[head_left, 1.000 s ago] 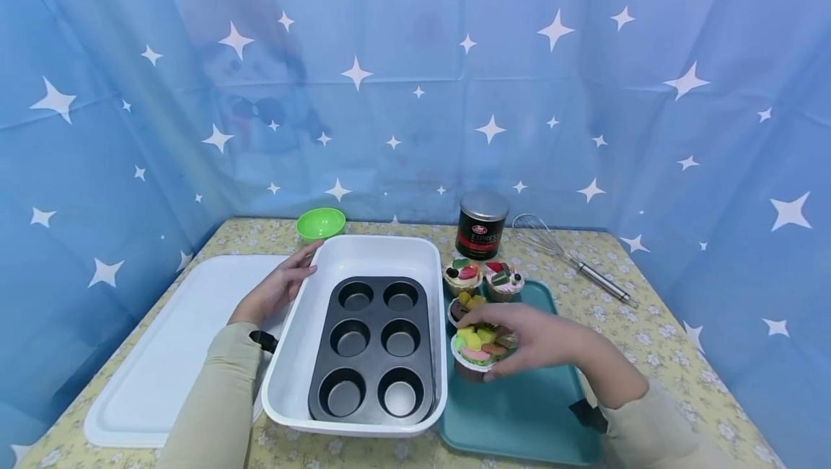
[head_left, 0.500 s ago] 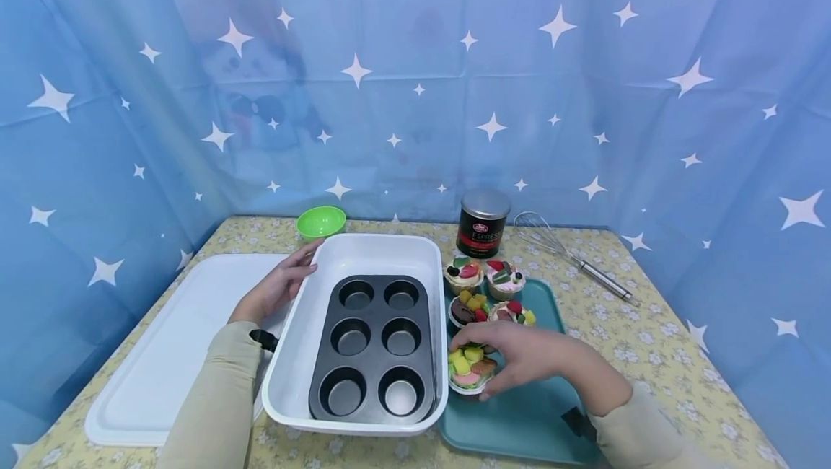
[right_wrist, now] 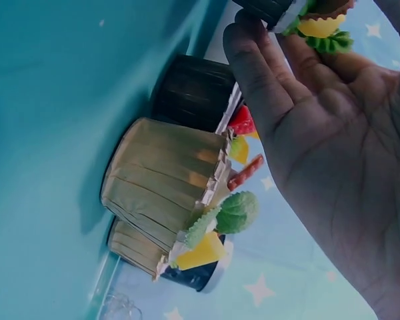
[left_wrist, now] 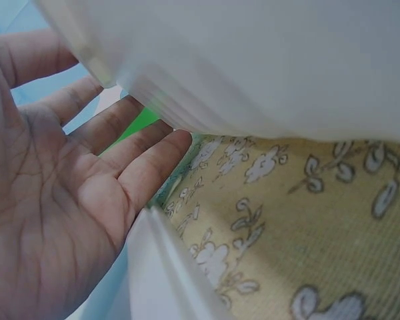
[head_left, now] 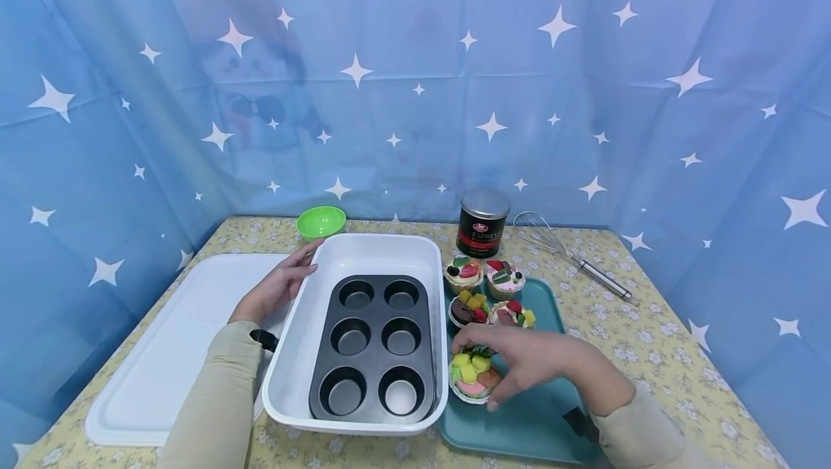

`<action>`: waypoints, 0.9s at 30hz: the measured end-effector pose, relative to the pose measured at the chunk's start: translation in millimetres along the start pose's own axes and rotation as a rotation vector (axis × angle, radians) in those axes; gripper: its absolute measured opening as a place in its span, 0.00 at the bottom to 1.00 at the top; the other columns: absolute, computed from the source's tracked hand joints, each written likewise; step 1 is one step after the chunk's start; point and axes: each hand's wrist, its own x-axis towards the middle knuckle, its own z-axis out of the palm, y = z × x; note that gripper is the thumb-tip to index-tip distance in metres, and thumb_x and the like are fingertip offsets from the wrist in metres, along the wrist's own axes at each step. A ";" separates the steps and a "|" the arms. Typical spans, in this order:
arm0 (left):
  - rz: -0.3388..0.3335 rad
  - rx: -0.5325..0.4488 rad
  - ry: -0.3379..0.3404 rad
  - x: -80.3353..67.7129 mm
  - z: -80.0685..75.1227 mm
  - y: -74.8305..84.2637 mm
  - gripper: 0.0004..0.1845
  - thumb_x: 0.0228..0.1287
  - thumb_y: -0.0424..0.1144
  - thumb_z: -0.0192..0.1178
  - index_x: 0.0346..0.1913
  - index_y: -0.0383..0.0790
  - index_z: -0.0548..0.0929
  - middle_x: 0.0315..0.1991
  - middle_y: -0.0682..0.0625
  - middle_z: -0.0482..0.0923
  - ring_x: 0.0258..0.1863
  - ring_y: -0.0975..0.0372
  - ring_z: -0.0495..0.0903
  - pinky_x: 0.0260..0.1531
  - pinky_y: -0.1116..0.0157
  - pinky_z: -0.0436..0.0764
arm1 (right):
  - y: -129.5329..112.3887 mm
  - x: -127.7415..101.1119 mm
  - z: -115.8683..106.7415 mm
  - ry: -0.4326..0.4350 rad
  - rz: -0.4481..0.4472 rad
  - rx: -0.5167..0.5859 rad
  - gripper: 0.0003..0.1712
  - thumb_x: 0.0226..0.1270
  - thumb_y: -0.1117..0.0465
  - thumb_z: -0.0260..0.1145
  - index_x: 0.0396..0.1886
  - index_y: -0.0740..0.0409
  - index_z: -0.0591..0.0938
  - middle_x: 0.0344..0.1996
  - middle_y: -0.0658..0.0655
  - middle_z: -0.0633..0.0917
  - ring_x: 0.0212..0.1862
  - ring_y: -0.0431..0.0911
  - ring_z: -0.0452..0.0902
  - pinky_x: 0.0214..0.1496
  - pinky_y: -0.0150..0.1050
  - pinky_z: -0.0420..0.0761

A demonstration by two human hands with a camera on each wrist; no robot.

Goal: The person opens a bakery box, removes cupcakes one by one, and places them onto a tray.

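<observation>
My left hand (head_left: pixel 278 286) rests against the left side of a deep white tray (head_left: pixel 288 353), its fingers fairly straight along the outer wall. Inside that tray lies a dark muffin tin (head_left: pixel 374 375) with several cups. On the teal tray (head_left: pixel 519 418), my right hand (head_left: pixel 529 357) hovers over a fruit-topped cupcake (head_left: pixel 472 375) with yellow chunks and a pink slice. Its fingers stretch past the cupcake's far side and the thumb stands off its near right edge. In the right wrist view that cupcake's dark case (right_wrist: pixel 270 9) shows right at the fingertips.
Behind it stand a chocolate cupcake (head_left: pixel 466 310), a berry-topped cupcake (head_left: pixel 513 314) and two more. An espresso tin (head_left: pixel 482 227), a whisk (head_left: pixel 581 265) and a green bowl (head_left: pixel 321 222) sit at the back. A flat white board (head_left: pixel 182 353) lies left.
My right hand moved toward me with the fruit-topped cupcake, set it down on the teal tray and loosened around it. The berry-topped cupcake came into sight. My left hand stayed put.
</observation>
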 end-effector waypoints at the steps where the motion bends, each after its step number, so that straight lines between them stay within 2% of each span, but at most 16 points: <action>1: 0.002 0.003 -0.001 0.4 -0.1 0.0 0.34 0.77 0.38 0.49 0.81 0.56 0.52 0.80 0.48 0.51 0.74 0.48 0.62 0.59 0.64 0.78 | -0.1 -0.5 -0.2 -0.002 0.001 0.003 0.43 0.55 0.47 0.80 0.68 0.39 0.69 0.64 0.40 0.72 0.64 0.42 0.68 0.70 0.56 0.68; 4: 0.009 0.020 -0.005 1.3 -0.4 -0.5 0.34 0.77 0.38 0.49 0.81 0.55 0.51 0.80 0.47 0.50 0.74 0.48 0.62 0.59 0.64 0.78 | -0.7 -1.6 -0.6 -0.005 -0.004 0.022 0.42 0.56 0.46 0.79 0.68 0.40 0.69 0.64 0.41 0.72 0.65 0.43 0.69 0.70 0.56 0.68; 8: 0.010 0.087 -0.002 1.3 -1.7 -0.4 0.34 0.78 0.40 0.49 0.81 0.55 0.51 0.79 0.45 0.52 0.72 0.49 0.65 0.60 0.64 0.77 | -1.3 -2.7 -2.2 -0.002 -0.025 0.057 0.42 0.57 0.47 0.78 0.69 0.45 0.69 0.65 0.44 0.72 0.66 0.47 0.69 0.68 0.49 0.72; 10: -0.008 0.141 0.020 0.2 -2.1 0.9 0.34 0.78 0.42 0.51 0.81 0.57 0.53 0.78 0.44 0.54 0.70 0.49 0.68 0.61 0.60 0.76 | -1.7 -3.6 -4.3 0.004 -0.032 0.072 0.42 0.59 0.47 0.77 0.70 0.47 0.69 0.65 0.46 0.72 0.66 0.48 0.70 0.67 0.47 0.73; 13: -0.038 0.261 0.040 -3.3 -2.1 6.8 0.34 0.77 0.47 0.53 0.81 0.59 0.53 0.78 0.44 0.54 0.71 0.48 0.66 0.66 0.51 0.71 | -3.0 -5.6 -9.1 0.035 -0.059 0.106 0.38 0.62 0.49 0.76 0.69 0.47 0.70 0.64 0.49 0.73 0.65 0.49 0.71 0.67 0.46 0.74; 14: -0.046 0.314 0.050 -4.9 -2.3 10.1 0.35 0.77 0.48 0.53 0.81 0.59 0.53 0.78 0.44 0.54 0.71 0.46 0.66 0.67 0.48 0.69 | -3.0 -6.2 -11.4 0.059 -0.084 0.116 0.36 0.63 0.50 0.75 0.69 0.47 0.71 0.65 0.51 0.73 0.65 0.49 0.71 0.66 0.47 0.75; 16: -0.054 0.404 0.056 -8.5 -3.0 19.9 0.36 0.76 0.50 0.54 0.81 0.57 0.53 0.78 0.44 0.54 0.73 0.44 0.62 0.68 0.42 0.66 | -2.6 -7.4 -18.1 0.139 -0.154 0.104 0.32 0.65 0.56 0.74 0.67 0.50 0.73 0.65 0.54 0.75 0.57 0.48 0.77 0.57 0.47 0.80; 20: -0.040 0.594 0.054 -15.8 -8.0 46.2 0.36 0.77 0.47 0.54 0.81 0.50 0.53 0.77 0.40 0.57 0.74 0.41 0.59 0.67 0.39 0.64 | 3.3 -11.5 -38.0 0.367 -0.226 0.002 0.30 0.67 0.63 0.71 0.68 0.48 0.75 0.68 0.55 0.74 0.59 0.47 0.76 0.53 0.50 0.81; 22: -0.034 0.660 0.054 -19.4 -10.5 60.1 0.36 0.77 0.46 0.53 0.81 0.47 0.52 0.76 0.37 0.58 0.73 0.39 0.59 0.67 0.38 0.64 | 7.8 -14.8 -49.5 0.464 -0.184 -0.051 0.33 0.68 0.62 0.70 0.71 0.45 0.72 0.70 0.52 0.72 0.67 0.48 0.71 0.59 0.56 0.77; 23: -0.028 0.696 0.056 -20.7 -11.7 66.7 0.36 0.77 0.46 0.53 0.81 0.46 0.52 0.75 0.36 0.58 0.73 0.39 0.59 0.66 0.38 0.65 | 10.3 -16.4 -54.9 0.498 -0.146 -0.067 0.34 0.69 0.61 0.69 0.72 0.42 0.71 0.71 0.51 0.71 0.72 0.49 0.65 0.64 0.60 0.73; 27: 0.021 0.820 0.085 -23.4 -13.1 88.8 0.34 0.78 0.45 0.52 0.80 0.39 0.54 0.74 0.34 0.60 0.70 0.37 0.64 0.63 0.39 0.69 | 21.1 -19.9 -72.3 0.582 0.004 -0.109 0.37 0.73 0.55 0.66 0.77 0.39 0.64 0.75 0.53 0.65 0.76 0.58 0.56 0.68 0.69 0.63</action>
